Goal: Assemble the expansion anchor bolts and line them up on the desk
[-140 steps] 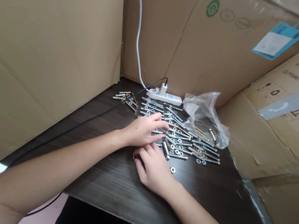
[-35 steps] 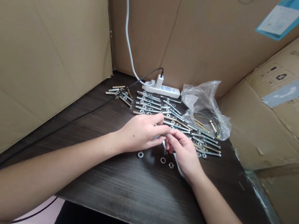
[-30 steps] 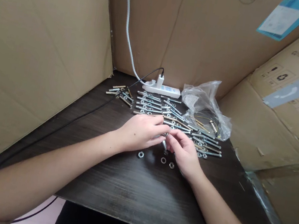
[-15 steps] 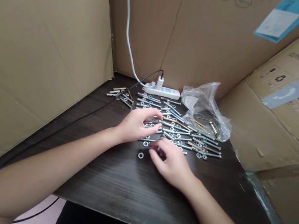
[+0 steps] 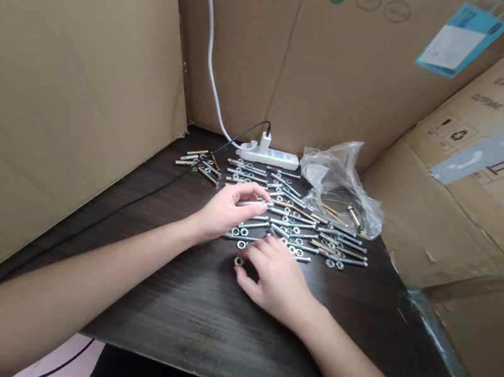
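My left hand (image 5: 225, 211) is closed over the near-left part of the hardware, thumb and fingertips pinching a silvery bolt (image 5: 252, 202). My right hand (image 5: 280, 277) is lower and to the right, close to the tabletop. Its thumb and index finger close around a hex nut (image 5: 239, 262) that lies on the dark wood in front of the rest. Just beyond those fingers is a ring-shaped washer (image 5: 242, 245). Rows of metal bolts (image 5: 296, 224) with nuts and washers among them spread behind both hands, which partly cover them.
A white power strip (image 5: 269, 156) with a plugged-in charger stands at the back. A black cable (image 5: 136, 197) crosses the table on the left. Clear plastic bag (image 5: 344, 177) lies back right, and a small pile of bolts (image 5: 201, 164) back left. Cardboard walls (image 5: 239, 53) surround the table.
My right hand has moved left and its thumb and index finger have come around the hex nut. My left hand stays near its place, with the bolt now showing in its fingers.
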The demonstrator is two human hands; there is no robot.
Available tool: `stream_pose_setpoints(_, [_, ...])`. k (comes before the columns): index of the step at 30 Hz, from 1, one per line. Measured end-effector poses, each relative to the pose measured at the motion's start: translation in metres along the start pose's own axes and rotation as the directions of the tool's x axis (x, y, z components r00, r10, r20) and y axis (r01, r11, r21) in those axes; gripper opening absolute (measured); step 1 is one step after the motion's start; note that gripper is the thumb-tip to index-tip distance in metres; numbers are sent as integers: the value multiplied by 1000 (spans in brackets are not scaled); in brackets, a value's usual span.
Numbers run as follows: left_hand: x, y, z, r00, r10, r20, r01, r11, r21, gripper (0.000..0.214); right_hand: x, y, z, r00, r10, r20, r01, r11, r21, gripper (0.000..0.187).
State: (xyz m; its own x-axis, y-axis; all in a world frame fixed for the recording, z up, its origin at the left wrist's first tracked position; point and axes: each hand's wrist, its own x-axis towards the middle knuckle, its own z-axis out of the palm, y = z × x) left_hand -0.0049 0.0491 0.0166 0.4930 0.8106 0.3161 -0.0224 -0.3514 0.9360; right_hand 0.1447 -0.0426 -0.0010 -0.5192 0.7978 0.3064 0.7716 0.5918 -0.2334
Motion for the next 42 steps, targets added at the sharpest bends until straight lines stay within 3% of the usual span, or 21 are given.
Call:
stream_pose_setpoints(4, [0, -3, 0, 999, 48, 10, -48, 997, 63, 13, -1, 22, -13, 981, 77, -178, -59, 993, 104, 10])
stream_pose_setpoints(6, [-2, -5, -1, 997, 64, 33, -69, 982, 174, 13, -2, 35, -18, 957, 102, -271, -69, 989, 129, 13])
stream_pose_setpoints(9, [-6, -7, -1, 986, 113, 121, -154, 893, 422, 14, -2, 50, -22, 915, 166, -368, -112, 980, 164, 15])
stream_pose_setpoints(12, [-9, -7, 0, 968, 159, 193, -239, 816, 527, 15, -3, 53, -23, 881, 236, -410, -157, 963, 218, 16])
stream_pose_setpoints(15, [-10, -7, 2, 964, 170, 206, -256, 810, 527, 15, -3, 49, -22, 869, 245, -431, -137, 954, 266, 18])
stream_pose_setpoints(27, [-13, -11, 7, 967, 104, 234, -209, 846, 490, 19, -4, 40, -17, 894, 111, -435, 29, 953, 301, 24])
stream_pose_setpoints(32, [-12, -12, 6, 956, 142, 258, -247, 865, 437, 21, -4, 40, -18, 892, 107, -439, 43, 947, 318, 26])
stream_pose_setpoints(36, [-11, -13, 7, 955, 140, 262, -245, 870, 428, 21, -5, 38, -19, 893, 117, -434, 34, 946, 324, 24])
stream_pose_setpoints(42, [-12, -8, 6, 948, 163, 274, -278, 842, 462, 19, -6, 36, -15, 886, 250, -391, -82, 914, 398, 17])
